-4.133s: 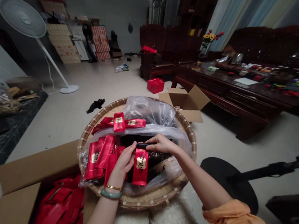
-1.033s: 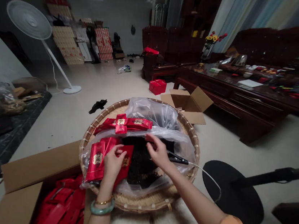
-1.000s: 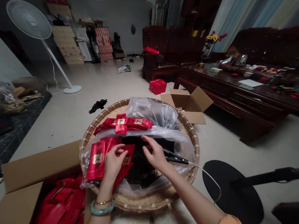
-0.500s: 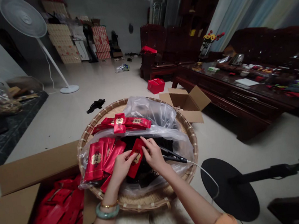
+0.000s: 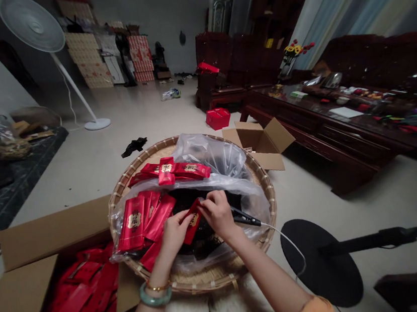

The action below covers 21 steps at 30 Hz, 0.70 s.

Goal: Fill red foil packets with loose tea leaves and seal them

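Between my two hands is a red foil packet (image 5: 191, 231) with a gold label, held over dark loose contents (image 5: 201, 250) in a clear plastic bag (image 5: 218, 157). My left hand (image 5: 175, 231) pinches its left side. The fingers of my right hand (image 5: 218, 214) are closed on its top end and hide that end. The bag lies in a round woven bamboo tray (image 5: 194, 285). Several flat red packets (image 5: 135, 220) rest at the tray's left, and more red packets (image 5: 191, 170) lie at its back. A black corded tool (image 5: 247, 218) sits right of my right hand.
An open cardboard box (image 5: 35, 293) full of red packets stands at the left of the tray. Another open box (image 5: 258, 142) and a red box (image 5: 218, 118) are behind it. A black round stand base (image 5: 320, 263) is at right, near the tool's white cord (image 5: 291, 244).
My right hand has turned and closed further over the packet's top end, which is now bent or folded. My left hand has shifted slightly right along with the packet.
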Motion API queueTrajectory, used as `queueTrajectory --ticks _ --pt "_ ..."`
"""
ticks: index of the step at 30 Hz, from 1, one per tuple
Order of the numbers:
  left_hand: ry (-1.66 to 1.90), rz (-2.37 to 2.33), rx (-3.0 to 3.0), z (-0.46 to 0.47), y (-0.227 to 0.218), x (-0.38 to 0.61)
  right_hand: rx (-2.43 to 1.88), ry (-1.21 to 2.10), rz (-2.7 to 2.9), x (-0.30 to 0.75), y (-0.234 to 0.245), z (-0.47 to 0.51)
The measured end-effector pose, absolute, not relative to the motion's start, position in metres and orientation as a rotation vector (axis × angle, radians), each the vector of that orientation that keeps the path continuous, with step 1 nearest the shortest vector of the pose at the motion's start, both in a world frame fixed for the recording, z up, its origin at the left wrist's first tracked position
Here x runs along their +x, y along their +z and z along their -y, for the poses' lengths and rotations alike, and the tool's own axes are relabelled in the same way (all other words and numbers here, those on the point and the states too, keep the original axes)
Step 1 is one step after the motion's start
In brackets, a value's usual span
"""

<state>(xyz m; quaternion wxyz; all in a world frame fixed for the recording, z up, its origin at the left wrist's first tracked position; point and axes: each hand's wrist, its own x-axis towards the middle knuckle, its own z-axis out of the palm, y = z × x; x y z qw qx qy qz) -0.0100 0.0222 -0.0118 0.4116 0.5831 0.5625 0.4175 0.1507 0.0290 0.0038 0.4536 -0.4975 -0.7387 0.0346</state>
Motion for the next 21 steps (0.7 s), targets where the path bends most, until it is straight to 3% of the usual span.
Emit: queueTrajectory --ticks 3,12,17,21 --pt "1.021 -1.446 1.501 -0.022 -0.01 -0.01 -1.091 0.059 1.976 0.154 0.006 -0.028" --pt "0.974 -1.391 1.565 -0.023 -0.004 -0.015 -1.023 0.402 2.026 0.172 0.016 -0.033" --pt "0.944 -1.169 1.172 -0.025 0.004 -0.026 -1.159 0.585 1.816 0.182 0.013 -0.031" --pt "0.976 -1.112 0.866 -0.026 -0.001 -0.027 -1.073 0.95 1.758 0.185 0.012 -0.028"
